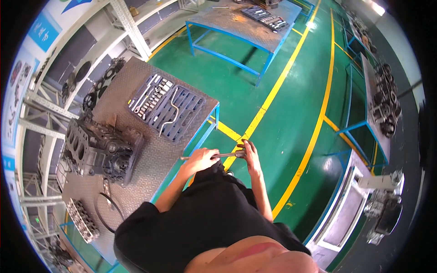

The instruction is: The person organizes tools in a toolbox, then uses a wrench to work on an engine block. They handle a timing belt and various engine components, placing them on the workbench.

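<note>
Black shirt point(191, 218) lies nearest; just beyond it, the left hand point(202, 160) and right hand point(250, 157) are clamped on one metal bar point(226, 155), left round its shaft, right at its thicker end. Leftward, the worktop point(159, 157) carries an engine point(102, 148), then an open socket set point(164, 108). Farther off, another worktop point(216, 22) stands on green floor point(284, 109).

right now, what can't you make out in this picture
Head view:
metal tool: part of its shaft, covered by the left hand; right end, partly by the right hand
sockets: any markings, too small
far table: back edge, cut off by the top edge
</note>
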The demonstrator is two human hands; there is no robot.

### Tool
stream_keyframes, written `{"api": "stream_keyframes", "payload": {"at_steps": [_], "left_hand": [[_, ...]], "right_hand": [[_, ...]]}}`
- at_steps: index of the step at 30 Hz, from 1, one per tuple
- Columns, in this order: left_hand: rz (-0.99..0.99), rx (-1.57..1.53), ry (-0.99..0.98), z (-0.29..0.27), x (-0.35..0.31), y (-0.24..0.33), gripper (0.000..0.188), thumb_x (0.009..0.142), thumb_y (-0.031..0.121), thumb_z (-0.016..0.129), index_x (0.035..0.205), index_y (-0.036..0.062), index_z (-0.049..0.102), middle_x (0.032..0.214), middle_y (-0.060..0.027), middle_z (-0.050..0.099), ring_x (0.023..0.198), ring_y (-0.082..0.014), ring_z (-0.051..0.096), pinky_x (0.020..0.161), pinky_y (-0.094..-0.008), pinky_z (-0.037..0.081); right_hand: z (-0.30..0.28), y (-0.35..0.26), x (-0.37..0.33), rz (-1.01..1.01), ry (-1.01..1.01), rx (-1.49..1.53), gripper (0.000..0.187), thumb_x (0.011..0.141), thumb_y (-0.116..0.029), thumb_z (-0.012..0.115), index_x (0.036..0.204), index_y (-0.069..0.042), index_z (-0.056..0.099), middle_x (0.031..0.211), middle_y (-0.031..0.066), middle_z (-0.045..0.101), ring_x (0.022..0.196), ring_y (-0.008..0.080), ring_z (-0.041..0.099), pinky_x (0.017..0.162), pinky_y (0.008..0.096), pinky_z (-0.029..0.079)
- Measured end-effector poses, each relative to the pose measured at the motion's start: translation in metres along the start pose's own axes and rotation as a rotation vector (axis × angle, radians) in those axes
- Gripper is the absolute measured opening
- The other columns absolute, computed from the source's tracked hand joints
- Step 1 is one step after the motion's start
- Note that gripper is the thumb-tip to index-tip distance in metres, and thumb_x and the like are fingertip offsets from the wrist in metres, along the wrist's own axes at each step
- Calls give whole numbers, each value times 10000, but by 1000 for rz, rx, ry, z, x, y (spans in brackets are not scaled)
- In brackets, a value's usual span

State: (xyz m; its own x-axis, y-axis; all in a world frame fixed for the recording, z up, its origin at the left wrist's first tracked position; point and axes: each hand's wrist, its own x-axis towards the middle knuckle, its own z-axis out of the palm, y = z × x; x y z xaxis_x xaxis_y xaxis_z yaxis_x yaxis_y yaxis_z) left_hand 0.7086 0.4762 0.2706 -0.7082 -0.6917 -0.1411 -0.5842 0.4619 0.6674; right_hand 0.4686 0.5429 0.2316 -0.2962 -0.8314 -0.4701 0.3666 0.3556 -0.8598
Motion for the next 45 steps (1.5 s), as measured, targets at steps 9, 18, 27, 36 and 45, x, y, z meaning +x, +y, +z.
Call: {"api": "stream_keyframes", "payload": {"at_steps": [9, 18, 27, 36, 45], "left_hand": [[6, 100, -176, -32, 101, 38, 247, 892, 284, 710, 1028, 78, 700, 858, -162, 711, 817, -362, 691, 692, -469, 525], [-115, -88, 78, -7, 211, 11, 349, 829, 424, 763, 908, 87, 714, 803, -146, 704, 736, -375, 686, 663, -483, 537], [92, -241, 336, -53, 312, -5, 357, 866, 384, 762, 801, 45, 667, 717, -152, 622, 714, -350, 633, 640, -441, 493], [-303, -497, 253, -92, 407, 23, 310, 868, 264, 817, 970, -19, 741, 761, -100, 719, 671, -104, 622, 642, -295, 501], [-196, -1046, 446, -136, 555, 58, 205, 958, 159, 672, 1043, -21, 719, 728, -3, 586, 606, -77, 512, 556, -249, 399]], "right_hand": [[-47, -65, 40, 29, -383, -333, 317, 996, -260, 648, 1059, 48, 692, 819, 84, 707, 549, 124, 584, 497, 276, 452], [-59, -182, 152, 137, -389, -575, 251, 902, -206, 759, 922, 44, 742, 619, 24, 592, 464, 65, 479, 418, 240, 325], [-105, -286, 246, 160, -235, -277, 186, 874, -111, 704, 931, 63, 738, 602, 47, 592, 404, 83, 448, 361, 234, 297], [-136, -310, 351, 94, -101, 61, 268, 956, -235, 692, 879, -2, 585, 602, 49, 500, 410, 128, 408, 381, 271, 297], [-182, -346, 500, 191, -92, 563, 279, 967, -301, 669, 822, -93, 553, 541, 38, 441, 394, 154, 378, 373, 288, 278]]}}
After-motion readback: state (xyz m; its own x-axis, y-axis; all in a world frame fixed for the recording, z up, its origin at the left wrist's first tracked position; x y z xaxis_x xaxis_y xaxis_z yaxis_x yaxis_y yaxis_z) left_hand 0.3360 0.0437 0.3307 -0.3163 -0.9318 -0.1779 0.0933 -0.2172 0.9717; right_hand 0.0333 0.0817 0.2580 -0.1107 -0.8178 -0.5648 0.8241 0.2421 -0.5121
